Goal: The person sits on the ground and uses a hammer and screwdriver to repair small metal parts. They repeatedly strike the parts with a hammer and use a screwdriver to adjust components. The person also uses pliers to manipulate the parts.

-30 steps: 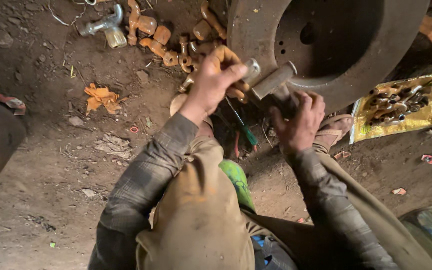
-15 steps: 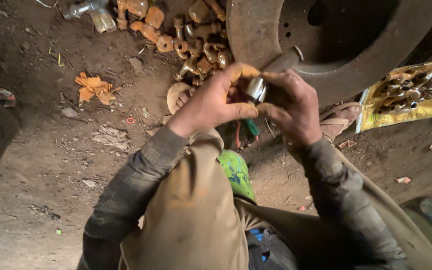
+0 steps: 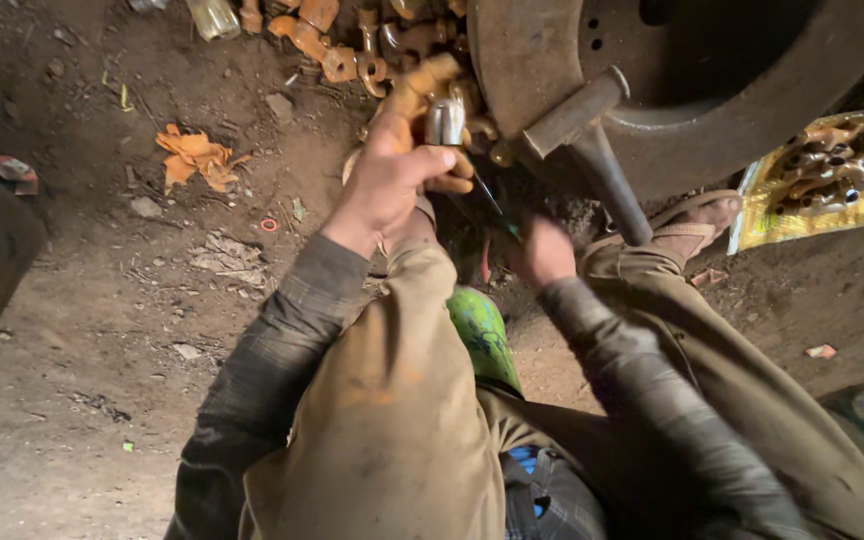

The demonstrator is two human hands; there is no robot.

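left hand (image 3: pixel 392 185): grip pinched on socket (image 3: pixel 444 122), a short shiny metal cylinder, held upright over rusty fittings (image 3: pixel 337 50) | right hand (image 3: pixel 544 250): blurred, grip state cannot be told, near hammer (image 3: pixel 592 140) leaned on drum (image 3: pixel 692 90) | floor (image 3: pixel 102 330): dirt
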